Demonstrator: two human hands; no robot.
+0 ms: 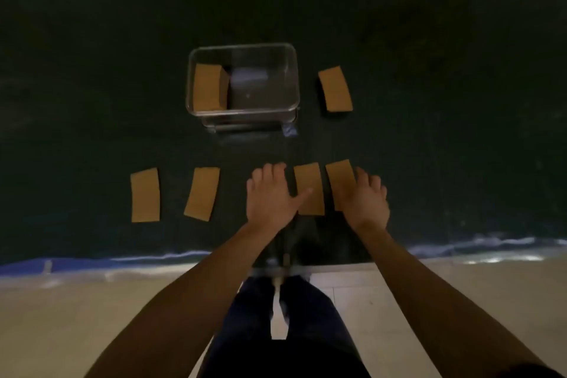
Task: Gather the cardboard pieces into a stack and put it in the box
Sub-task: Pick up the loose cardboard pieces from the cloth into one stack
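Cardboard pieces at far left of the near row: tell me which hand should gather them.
Left. The left hand is nearer those two pieces; the right hand already rests on another.

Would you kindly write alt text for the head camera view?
Both hands, left hand and right hand, rest on cardboard pieces on a dark table. Beyond them, a clear plastic box holds a cardboard stack.
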